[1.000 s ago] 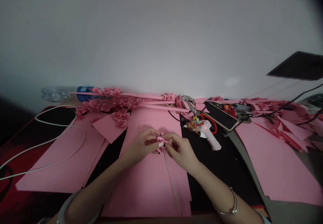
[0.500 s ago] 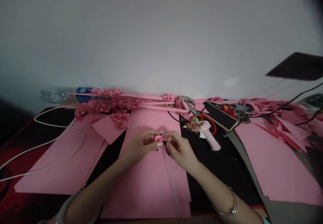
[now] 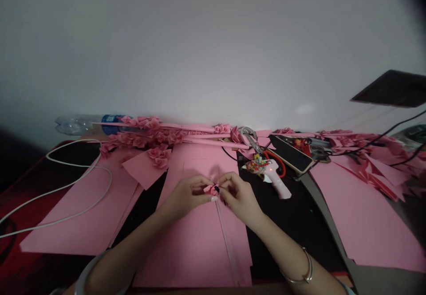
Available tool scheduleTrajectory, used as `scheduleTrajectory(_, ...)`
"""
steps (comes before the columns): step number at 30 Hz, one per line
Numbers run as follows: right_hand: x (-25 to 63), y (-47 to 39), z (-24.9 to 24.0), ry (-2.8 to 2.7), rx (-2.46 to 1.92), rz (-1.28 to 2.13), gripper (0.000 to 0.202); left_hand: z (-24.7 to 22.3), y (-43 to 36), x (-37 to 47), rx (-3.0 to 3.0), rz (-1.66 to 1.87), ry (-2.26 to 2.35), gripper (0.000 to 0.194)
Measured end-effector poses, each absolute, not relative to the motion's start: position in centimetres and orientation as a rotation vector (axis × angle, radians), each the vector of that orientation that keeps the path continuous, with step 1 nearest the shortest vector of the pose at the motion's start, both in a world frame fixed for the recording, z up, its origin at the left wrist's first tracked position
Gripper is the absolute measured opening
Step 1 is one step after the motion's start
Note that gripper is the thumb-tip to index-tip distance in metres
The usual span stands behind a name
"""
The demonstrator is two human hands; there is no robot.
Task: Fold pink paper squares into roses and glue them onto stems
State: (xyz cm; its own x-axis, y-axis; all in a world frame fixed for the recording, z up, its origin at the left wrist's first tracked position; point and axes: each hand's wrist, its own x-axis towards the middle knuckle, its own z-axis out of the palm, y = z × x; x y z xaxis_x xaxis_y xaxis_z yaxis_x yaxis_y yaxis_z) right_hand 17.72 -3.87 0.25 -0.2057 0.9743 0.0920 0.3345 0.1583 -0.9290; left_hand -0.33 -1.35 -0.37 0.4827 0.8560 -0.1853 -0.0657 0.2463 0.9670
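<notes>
on a clear plastic bottle (image 3: 76,125), lying on its side at the back left: a blue label (image 3: 111,124) with white characters, too small and blurred to read. beside the tools, right of centre, a small patch of pale printed marks (image 3: 242,158) on black, likewise unreadable.

over the long pink paper sheets (image 3: 196,250) at the centre, between both hands: a small folded pink paper flower (image 3: 209,190), partly covered by fingertips. left hand (image 3: 186,195) with grip pinching the flower's left side, thumb below, forefinger above. right hand (image 3: 241,197) with grip pinching the flower's right side, close to the top of a thin pale pink stem (image 3: 225,233) running down toward the near edge. cannot tell the exact join of flower and stem, hidden behind the right fingertips.

hard to separate: overlapping clusters of pink paper flowers (image 3: 133,140) and rolled pink paper rods (image 3: 216,141) along the back. cut off by the right edge: a flat dark panel (image 3: 392,90) and thin black cables (image 3: 388,132). right of the hands, a pale pistol-shaped glue gun (image 3: 278,184) with multicoloured decoration and a small orange light, near a flat black-faced device (image 3: 294,154) with a pale gold rim.

beneath, a black counter (image 3: 293,224) with red areas at the left; a looping white cable (image 3: 13,234) there. behind, a plain grey wall (image 3: 199,55), dimly lit.
</notes>
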Motion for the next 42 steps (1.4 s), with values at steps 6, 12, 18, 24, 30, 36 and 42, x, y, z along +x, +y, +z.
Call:
scheduleTrajectory(6, 17.8, -4.0, 0.5, -1.633, -1.219, 0.948, 0.009, 0.2, -1.2, -0.4, 1.139, 0.816, 0.919, 0.023)
scheduleTrajectory(12, 17.3, -4.4, 0.7, -1.819, -1.123, 0.822, 0.019, 0.6, -1.3, -0.2, 0.997, 0.795, 0.926, 0.028)
scheduleTrajectory(18, 17.2, -4.3, 0.7, -1.84, -1.156, 0.772, 0.016, 0.3, -1.4, 0.0, 0.901, 0.731, 0.852, 0.036)
scheduleTrajectory(24, 17.3, -4.5, 0.7, -1.828, -1.097, 0.762, 0.02, 0.6, -1.5, 0.0, 0.79, 0.696, 0.782, 0.039)
scheduleTrajectory(30, 17.1, -4.7, 0.6, -1.827, -1.056, 0.711, 0.025, 0.0, -1.6, 0.1, 0.797, 0.685, 0.737, 0.037)
scheduleTrajectory(36, 17.2, -4.7, 0.5, -1.869, -1.034, 0.669, 0.026, -0.2, -1.7, 0.1, 0.819, 0.651, 0.738, 0.037)
scheduleTrajectory(42, 17.1, -5.0, 0.7, -1.905, -1.053, 0.755, 0.023, -0.2, -1.4, -0.2, 0.872, 0.59, 0.804, 0.043)
